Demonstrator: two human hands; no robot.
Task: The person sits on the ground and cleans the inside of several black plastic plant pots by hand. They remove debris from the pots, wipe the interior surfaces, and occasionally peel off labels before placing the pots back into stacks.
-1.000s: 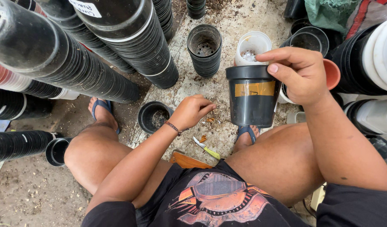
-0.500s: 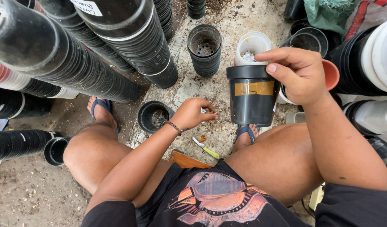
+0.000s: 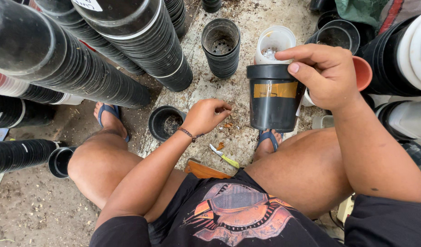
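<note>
Seated person, bare knees apart over gritty, stained concrete. A small knife [image 3: 224, 157] with a yellow-green handle lies between the feet. Left hand [image 3: 205, 116] hovers low over the debris, fingertips pinched together; whether they hold anything cannot be made out. Right hand [image 3: 326, 73] clamps the rim of a smooth black plastic pot [image 3: 273, 98] with an orange label, held above the right foot. Beyond it stands a white perforated pot [image 3: 275, 43]. Ribbed black pot stacks [image 3: 128, 41] run off frame.

Outdoor nursery potting area: long nested stacks of black plastic plant pots [image 3: 105, 59] lie around a soil-strewn concrete floor [image 3: 238, 132], with loose single pots [image 3: 221, 45] standing about.
</note>
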